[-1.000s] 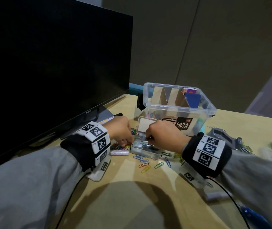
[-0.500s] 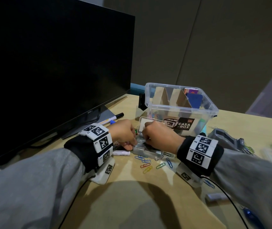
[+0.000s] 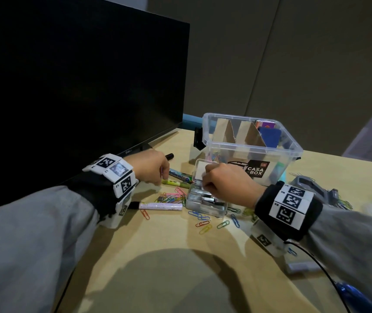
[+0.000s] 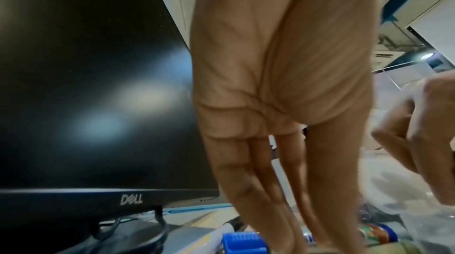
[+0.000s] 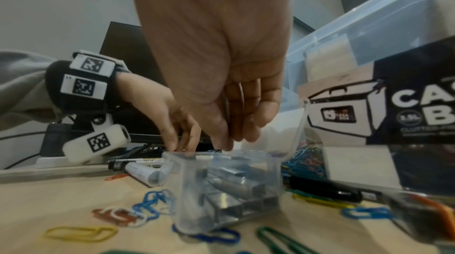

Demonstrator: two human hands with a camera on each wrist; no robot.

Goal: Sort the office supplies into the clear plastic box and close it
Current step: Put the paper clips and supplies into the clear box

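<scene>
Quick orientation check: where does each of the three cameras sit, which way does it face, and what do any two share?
Head: above, facing down at the desk; both forearms, left hand, right hand over the staple case.
Left wrist: under the wrist, along the palm toward the monitor.
Right wrist: low by the desk, along the fingers to the case.
Shared: case, clear box and paper clips in head and right wrist.

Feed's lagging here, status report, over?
Left hand open above markers. Right hand bunched over open staple case, grasp unclear. Clear box open; paper clips loose.
</scene>
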